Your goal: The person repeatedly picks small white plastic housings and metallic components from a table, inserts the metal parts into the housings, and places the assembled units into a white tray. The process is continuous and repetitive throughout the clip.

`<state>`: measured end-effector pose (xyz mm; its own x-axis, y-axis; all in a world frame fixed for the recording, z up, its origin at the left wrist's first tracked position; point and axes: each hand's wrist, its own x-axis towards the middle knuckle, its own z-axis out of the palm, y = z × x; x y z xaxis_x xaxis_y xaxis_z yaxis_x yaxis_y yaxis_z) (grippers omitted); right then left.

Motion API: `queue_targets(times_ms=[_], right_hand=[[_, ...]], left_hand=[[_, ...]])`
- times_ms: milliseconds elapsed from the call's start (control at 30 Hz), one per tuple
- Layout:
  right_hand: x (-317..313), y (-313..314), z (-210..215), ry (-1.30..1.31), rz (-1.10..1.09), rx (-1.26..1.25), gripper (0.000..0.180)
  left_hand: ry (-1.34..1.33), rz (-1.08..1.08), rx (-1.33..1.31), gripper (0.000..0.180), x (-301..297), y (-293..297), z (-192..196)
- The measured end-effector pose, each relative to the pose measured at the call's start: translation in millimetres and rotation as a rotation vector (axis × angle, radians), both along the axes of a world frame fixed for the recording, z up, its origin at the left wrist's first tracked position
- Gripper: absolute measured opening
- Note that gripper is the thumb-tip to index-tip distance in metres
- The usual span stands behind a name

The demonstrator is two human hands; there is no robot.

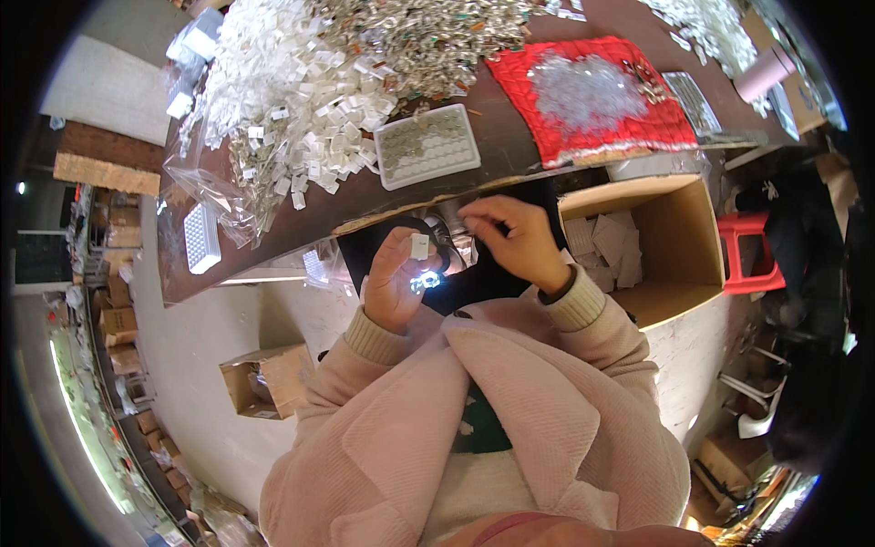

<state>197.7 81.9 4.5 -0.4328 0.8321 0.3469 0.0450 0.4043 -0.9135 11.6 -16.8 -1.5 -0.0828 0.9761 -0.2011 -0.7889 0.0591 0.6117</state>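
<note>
1. Pink coat sleeves (pixel 474 401) fill the lower view, nearest the camera; both forearms rise from them to a black cloth (pixel 492 273) on the lap.
2. Left hand (pixel 394 278) pinches a small white square piece (pixel 420 246) upright between thumb and fingertips, held close, probably so it can be looked over.
3. Right hand (pixel 515 237) has its grip closed on something small and shiny at the table edge (pixel 383 211); what it is cannot be told.
4. Behind, the table carries a white tray (pixel 427 146) of pieces, a heap of white parts (pixel 292 91) and a red cloth (pixel 592 96), all within reach.
5. An open cardboard box (pixel 674 246) sits beside the right arm.
</note>
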Motion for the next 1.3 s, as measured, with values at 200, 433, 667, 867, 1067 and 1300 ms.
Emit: queue_targets(times_ms=[200,433,667,867,1067,1300], right_hand=[[-24.7,43.7,31.7,-0.153,-0.147,0.189,0.013],[-57.1,56.1,32.4,-0.219,-0.111,0.351,0.015],[-46.7,65.9,31.1,-0.231,-0.192,0.395,0.016],[41.0,81.3,30.2,-0.34,-0.599,0.253,0.013],[68.0,88.9,13.4,-0.383,-0.564,0.256,0.017],[72.0,100.1,11.0,-0.607,-0.47,0.345,0.019]], left_hand=[[-0.082,-0.021,0.074,0.019,-14.0,23.1,6.2],[-0.099,0.063,0.059,0.029,-25.4,25.6,3.6],[-0.077,0.096,0.065,0.033,-29.7,20.4,1.0],[-0.098,0.039,0.068,0.028,-24.5,22.8,-4.4],[-0.147,-0.052,0.071,0.028,-14.1,30.9,-4.6],[-0.016,-0.012,0.084,0.03,-8.4,28.7,-2.2]])
